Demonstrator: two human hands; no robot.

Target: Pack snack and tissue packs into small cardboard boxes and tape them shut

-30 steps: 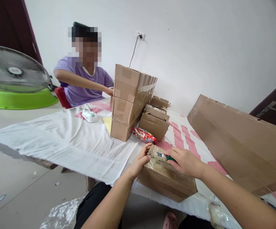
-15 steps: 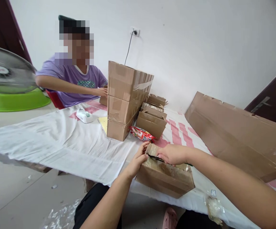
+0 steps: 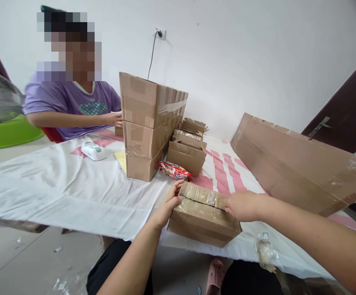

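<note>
A taped cardboard box (image 3: pixel 204 229) lies near the table's front edge, with a dark slit running along its top seam. My left hand (image 3: pixel 172 200) grips the box's left end, thumb on top and fingers round the far corner. At the right end of the seam my right hand (image 3: pixel 242 206) is closed, its fingers against the top. The thin dark cutting tool it held half a second ago is hidden by the hand now. Just beyond the box lies a red snack packet (image 3: pixel 174 170), close to my left fingertips.
Stacked cardboard boxes (image 3: pixel 139 133) stand left of centre, with opened boxes (image 3: pixel 185 155) behind the packet. A large cardboard sheet (image 3: pixel 288 168) leans at right. Across the table (image 3: pixel 58 192) sits a person (image 3: pixel 70 98); a white device (image 3: pixel 94 151) lies nearby.
My right hand has slid rightward along the seam to the box's right end, exposing a dark slit. My left hand keeps its hold. The view has shifted right.
</note>
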